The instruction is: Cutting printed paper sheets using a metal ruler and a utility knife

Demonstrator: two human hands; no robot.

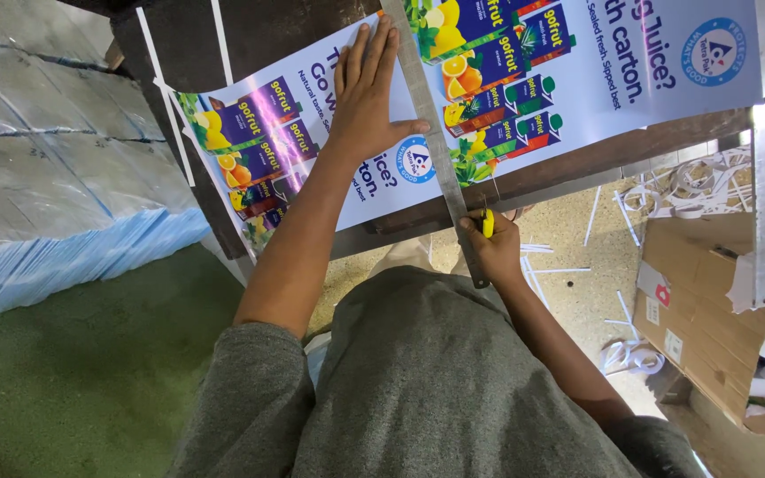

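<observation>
Grey-shirted shoulders fill the bottom of the view, and just beyond them the right hand point(491, 243) is closed tight around a yellow-handled knife point(487, 222) at the near end of a long metal ruler point(433, 133); the blade itself is hidden, so its contact with the sheet cannot be confirmed. Left hand point(367, 93) lies flat and open, fingers point(374, 49) spread, holding nothing but pressing the printed poster point(577, 62) just beside the ruler, thumb against its edge. Poster lies across a dark table point(577, 159), its near margin overhanging. Risks noted: the ruler appears pinned mainly by the thumb, so it could pivot and spoil the line; the thumb sits close to the cutting edge; the unsupported overhang could flex or tear. Paper strips point(568, 265) litter the floor by a cardboard box point(710, 310).
</observation>
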